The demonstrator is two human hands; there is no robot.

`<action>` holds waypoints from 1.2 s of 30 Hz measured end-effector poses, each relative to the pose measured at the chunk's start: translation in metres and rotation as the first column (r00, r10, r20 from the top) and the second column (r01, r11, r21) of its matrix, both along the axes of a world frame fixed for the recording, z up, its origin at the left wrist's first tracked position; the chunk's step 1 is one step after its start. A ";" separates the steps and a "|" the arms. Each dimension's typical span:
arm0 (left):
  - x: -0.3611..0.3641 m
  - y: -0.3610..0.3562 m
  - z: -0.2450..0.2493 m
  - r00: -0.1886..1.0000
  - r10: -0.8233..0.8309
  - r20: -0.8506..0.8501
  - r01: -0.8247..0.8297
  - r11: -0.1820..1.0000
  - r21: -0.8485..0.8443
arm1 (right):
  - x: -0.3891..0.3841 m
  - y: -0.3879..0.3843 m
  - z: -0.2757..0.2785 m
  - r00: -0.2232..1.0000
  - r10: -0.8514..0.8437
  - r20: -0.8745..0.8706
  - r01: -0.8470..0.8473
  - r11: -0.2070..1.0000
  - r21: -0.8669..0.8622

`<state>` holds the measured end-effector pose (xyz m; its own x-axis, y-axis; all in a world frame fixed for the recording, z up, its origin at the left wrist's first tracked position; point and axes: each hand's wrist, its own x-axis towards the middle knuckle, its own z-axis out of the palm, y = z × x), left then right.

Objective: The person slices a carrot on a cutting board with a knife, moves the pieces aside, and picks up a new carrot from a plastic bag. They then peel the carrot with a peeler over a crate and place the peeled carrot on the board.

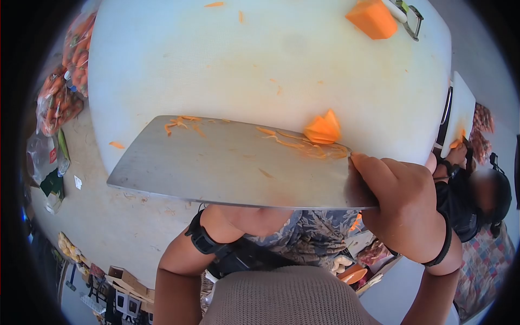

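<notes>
Head view: right hand [402, 190] grips the cleaver [238, 165]; left hand [253, 219], partly hidden beneath, cannot be read.

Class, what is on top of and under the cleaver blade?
On the cleaver blade lie thin orange shreds. Under it, only the base of the left hand shows; its fingers, and anything they hold, are covered.

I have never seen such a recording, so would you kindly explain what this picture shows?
There is no robot here: a camera on a person's head looks down at their own bare hands. The right hand grips a broad cleaver, with thin orange shreds on it. The left hand is partly hidden behind the cleaver. A small cut orange piece shows at the cleaver's far edge, and a larger orange block lies farther off on the white board.
</notes>
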<state>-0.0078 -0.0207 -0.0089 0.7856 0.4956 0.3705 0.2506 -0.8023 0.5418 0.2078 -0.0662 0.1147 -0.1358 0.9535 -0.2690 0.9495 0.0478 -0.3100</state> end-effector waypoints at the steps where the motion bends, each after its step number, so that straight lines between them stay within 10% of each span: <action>1: 0.004 0.006 0.002 0.989 0.010 0.145 0.008 0.993 -0.122 | -0.001 0.000 -0.001 1.000 -0.016 0.001 0.016 1.000 0.015; 4: 0.005 0.008 0.006 0.998 0.039 0.052 -0.047 0.984 0.171 | -0.004 -0.004 -0.002 0.999 -0.040 0.017 0.039 0.999 0.025; 17: 0.007 0.010 -0.008 0.981 0.176 0.079 -0.181 0.982 0.058 | -0.016 0.001 -0.011 0.999 -0.037 -0.018 0.038 0.999 0.038; 20: -0.004 0.006 -0.003 0.979 0.202 0.003 -0.187 0.902 0.389 | -0.015 -0.005 0.001 1.000 -0.012 0.007 0.012 0.998 0.062; 21: -0.012 0.008 0.007 0.985 0.117 -0.123 -0.133 0.983 -0.126 | -0.014 -0.007 0.006 1.000 -0.013 0.004 0.013 0.998 0.058; 22: -0.017 0.010 0.012 0.982 -0.018 -0.187 -0.102 0.785 -0.610 | -0.014 -0.009 0.010 1.000 -0.002 0.009 0.002 0.999 0.036; 23: -0.022 0.009 0.012 0.985 -0.015 -0.170 -0.105 0.734 -0.671 | -0.013 -0.010 0.014 1.000 0.010 0.014 -0.010 1.000 0.012; 36: -0.028 -0.012 -0.015 0.999 -0.031 -0.020 0.015 0.837 -0.548 | -0.005 -0.020 0.027 1.000 -0.005 0.018 0.007 0.998 -0.068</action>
<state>-0.0355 -0.0330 -0.0238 0.8052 0.5926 0.0229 0.2564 -0.3827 0.8876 0.2026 -0.0859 0.1419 -0.1248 0.9335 -0.3361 0.9552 0.0214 -0.2952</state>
